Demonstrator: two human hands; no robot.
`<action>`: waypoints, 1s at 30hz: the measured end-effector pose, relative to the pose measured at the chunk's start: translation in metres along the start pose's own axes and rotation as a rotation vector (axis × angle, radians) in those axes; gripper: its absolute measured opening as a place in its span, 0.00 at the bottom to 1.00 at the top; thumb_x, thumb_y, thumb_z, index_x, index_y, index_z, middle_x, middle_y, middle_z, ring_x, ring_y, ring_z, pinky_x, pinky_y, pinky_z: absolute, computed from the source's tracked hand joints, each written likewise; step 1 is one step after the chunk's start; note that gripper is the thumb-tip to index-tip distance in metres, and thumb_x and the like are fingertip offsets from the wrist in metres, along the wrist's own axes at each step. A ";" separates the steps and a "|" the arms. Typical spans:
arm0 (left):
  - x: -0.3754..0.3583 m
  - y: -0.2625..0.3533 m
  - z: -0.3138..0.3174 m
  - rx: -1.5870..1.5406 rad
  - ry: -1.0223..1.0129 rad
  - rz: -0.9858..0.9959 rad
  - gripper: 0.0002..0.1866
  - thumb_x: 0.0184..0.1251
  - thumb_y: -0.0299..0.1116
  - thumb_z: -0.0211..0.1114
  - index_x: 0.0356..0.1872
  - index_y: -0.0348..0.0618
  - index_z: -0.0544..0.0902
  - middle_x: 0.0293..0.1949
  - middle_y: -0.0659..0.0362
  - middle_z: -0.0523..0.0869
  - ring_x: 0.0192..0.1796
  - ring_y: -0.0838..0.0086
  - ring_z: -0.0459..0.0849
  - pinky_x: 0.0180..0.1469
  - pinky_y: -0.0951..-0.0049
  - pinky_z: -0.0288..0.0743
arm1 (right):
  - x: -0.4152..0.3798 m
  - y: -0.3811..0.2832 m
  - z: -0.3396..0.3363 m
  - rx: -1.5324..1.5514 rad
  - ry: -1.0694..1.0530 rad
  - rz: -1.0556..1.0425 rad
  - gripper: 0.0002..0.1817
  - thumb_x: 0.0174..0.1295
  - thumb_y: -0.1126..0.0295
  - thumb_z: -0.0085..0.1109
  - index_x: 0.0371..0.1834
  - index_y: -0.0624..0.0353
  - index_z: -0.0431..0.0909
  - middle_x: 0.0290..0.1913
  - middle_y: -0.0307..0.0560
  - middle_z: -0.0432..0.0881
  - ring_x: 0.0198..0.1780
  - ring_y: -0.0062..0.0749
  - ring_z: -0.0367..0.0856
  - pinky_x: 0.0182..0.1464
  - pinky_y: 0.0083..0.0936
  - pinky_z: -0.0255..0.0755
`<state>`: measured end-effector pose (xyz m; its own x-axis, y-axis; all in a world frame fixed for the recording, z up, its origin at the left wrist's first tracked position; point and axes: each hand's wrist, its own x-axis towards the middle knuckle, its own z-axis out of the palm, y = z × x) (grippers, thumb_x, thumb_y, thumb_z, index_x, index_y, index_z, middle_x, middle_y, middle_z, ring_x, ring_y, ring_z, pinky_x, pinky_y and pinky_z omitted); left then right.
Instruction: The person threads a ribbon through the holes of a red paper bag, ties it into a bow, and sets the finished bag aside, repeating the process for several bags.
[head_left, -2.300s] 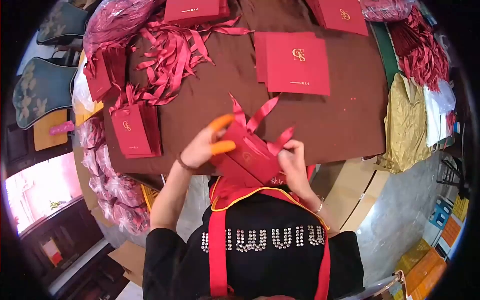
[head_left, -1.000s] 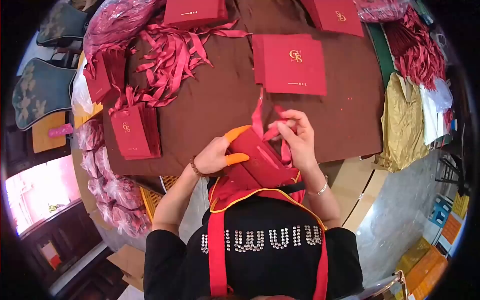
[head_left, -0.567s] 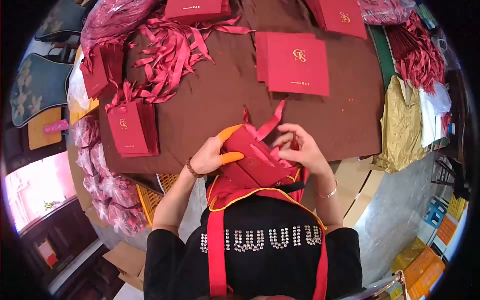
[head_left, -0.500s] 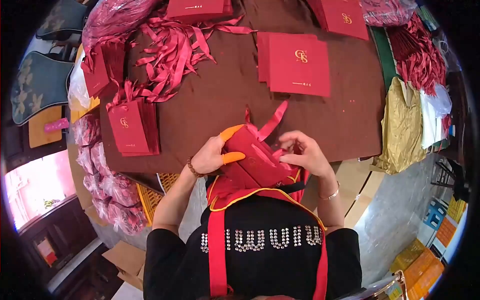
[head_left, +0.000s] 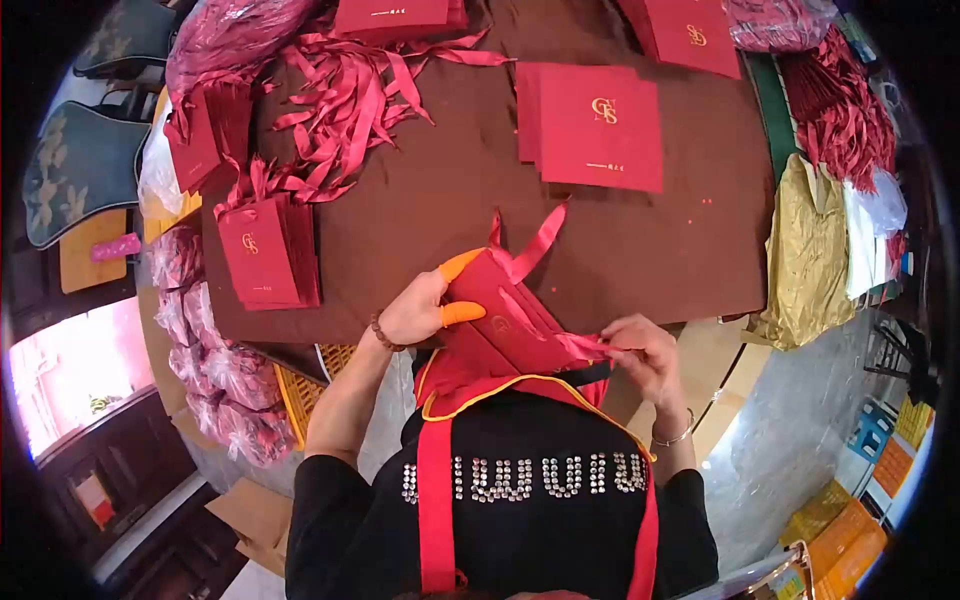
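Note:
My left hand [head_left: 415,306], with orange finger cots on thumb and finger, is closed on the left edge of a red paper bag [head_left: 500,322]. The bag is tilted above my lap, near the table's front edge. One ribbon loop [head_left: 537,245] stands up from its upper end. A second pink-red ribbon [head_left: 580,345] runs from the bag to my right hand [head_left: 645,352], whose fingers pinch its end and pull it out to the right. A red apron with yellow trim lies under the bag.
Stacked red bags [head_left: 600,130] with gold lettering lie on the brown tablecloth [head_left: 420,210]. More bags with ribbons [head_left: 262,255] stand at left, beside a heap of loose ribbons [head_left: 350,115]. A gold wrapper [head_left: 810,255] hangs at the right edge. Plastic-wrapped bundles [head_left: 225,385] are stacked lower left.
My right hand has moved right and slightly down, away from the bag, drawing the ribbon out straight. My left hand and the bag have stayed nearly in place.

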<state>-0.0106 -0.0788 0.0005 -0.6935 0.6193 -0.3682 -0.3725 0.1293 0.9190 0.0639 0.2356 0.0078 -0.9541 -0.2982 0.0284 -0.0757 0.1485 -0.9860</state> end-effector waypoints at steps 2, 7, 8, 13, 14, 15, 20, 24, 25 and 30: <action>0.001 0.004 0.001 -0.049 -0.008 0.004 0.33 0.60 0.24 0.65 0.66 0.38 0.61 0.59 0.61 0.73 0.60 0.76 0.70 0.63 0.72 0.63 | -0.006 -0.001 0.001 -0.028 0.029 -0.058 0.04 0.54 0.81 0.60 0.32 0.64 0.77 0.36 0.51 0.80 0.38 0.34 0.78 0.37 0.24 0.71; 0.003 0.003 -0.002 0.010 -0.039 0.021 0.32 0.61 0.27 0.64 0.66 0.35 0.62 0.54 0.59 0.78 0.55 0.78 0.74 0.59 0.75 0.67 | -0.018 -0.002 0.003 0.178 0.118 0.098 0.04 0.52 0.82 0.60 0.30 0.62 0.78 0.37 0.50 0.82 0.41 0.34 0.80 0.39 0.25 0.73; 0.004 0.002 -0.003 0.012 -0.028 0.024 0.32 0.61 0.27 0.64 0.66 0.35 0.62 0.54 0.59 0.78 0.55 0.78 0.74 0.59 0.75 0.67 | -0.016 0.001 0.002 0.181 0.109 0.091 0.04 0.52 0.82 0.60 0.30 0.62 0.78 0.37 0.50 0.82 0.41 0.34 0.80 0.39 0.25 0.73; 0.006 0.010 -0.005 0.333 -0.066 0.103 0.41 0.58 0.33 0.68 0.70 0.36 0.55 0.64 0.55 0.69 0.65 0.71 0.65 0.67 0.70 0.57 | -0.004 0.015 -0.001 0.274 0.178 0.223 0.03 0.62 0.79 0.53 0.37 0.63 0.75 0.42 0.49 0.79 0.43 0.28 0.77 0.45 0.22 0.71; 0.000 0.014 -0.008 0.415 -0.045 0.164 0.43 0.58 0.34 0.69 0.70 0.36 0.54 0.65 0.55 0.68 0.67 0.70 0.63 0.68 0.69 0.55 | 0.000 0.022 -0.002 0.231 0.200 0.264 0.06 0.63 0.79 0.52 0.41 0.62 0.74 0.43 0.47 0.79 0.44 0.28 0.77 0.46 0.21 0.71; -0.006 0.018 -0.009 0.498 -0.027 0.223 0.44 0.57 0.36 0.70 0.71 0.36 0.52 0.66 0.54 0.66 0.68 0.69 0.61 0.68 0.69 0.53 | 0.003 0.028 -0.002 0.185 0.224 0.302 0.09 0.64 0.79 0.51 0.46 0.61 0.72 0.44 0.45 0.78 0.45 0.27 0.77 0.47 0.20 0.71; -0.059 0.032 -0.060 0.054 0.612 0.223 0.39 0.49 0.24 0.72 0.65 0.35 0.64 0.58 0.57 0.74 0.58 0.73 0.72 0.60 0.71 0.67 | 0.028 0.027 0.004 0.436 0.354 0.282 0.18 0.66 0.77 0.51 0.58 0.60 0.65 0.48 0.44 0.75 0.49 0.26 0.75 0.49 0.22 0.74; -0.121 0.061 -0.105 -0.051 0.975 0.416 0.36 0.52 0.18 0.66 0.65 0.36 0.64 0.52 0.56 0.79 0.51 0.72 0.78 0.53 0.73 0.73 | 0.037 0.038 0.005 0.367 0.276 0.369 0.13 0.66 0.75 0.51 0.54 0.60 0.70 0.47 0.41 0.76 0.46 0.22 0.76 0.43 0.18 0.74; -0.131 0.069 -0.111 -0.143 0.979 0.494 0.34 0.54 0.16 0.64 0.65 0.38 0.64 0.52 0.56 0.79 0.53 0.71 0.78 0.54 0.73 0.73 | 0.039 0.039 0.006 0.373 0.263 0.357 0.13 0.66 0.75 0.51 0.54 0.60 0.70 0.47 0.41 0.76 0.46 0.22 0.76 0.43 0.18 0.74; -0.183 0.087 -0.145 -0.033 1.261 0.581 0.32 0.56 0.14 0.61 0.65 0.39 0.65 0.55 0.55 0.78 0.54 0.71 0.78 0.55 0.74 0.73 | 0.046 0.037 0.012 0.282 0.230 0.420 0.11 0.66 0.74 0.54 0.51 0.59 0.72 0.42 0.38 0.77 0.41 0.18 0.76 0.38 0.15 0.74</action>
<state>-0.0055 -0.2935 0.1270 -0.8283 -0.5345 0.1678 0.1562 0.0673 0.9854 0.0208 0.2164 -0.0296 -0.9266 -0.0497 -0.3728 0.3753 -0.0578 -0.9251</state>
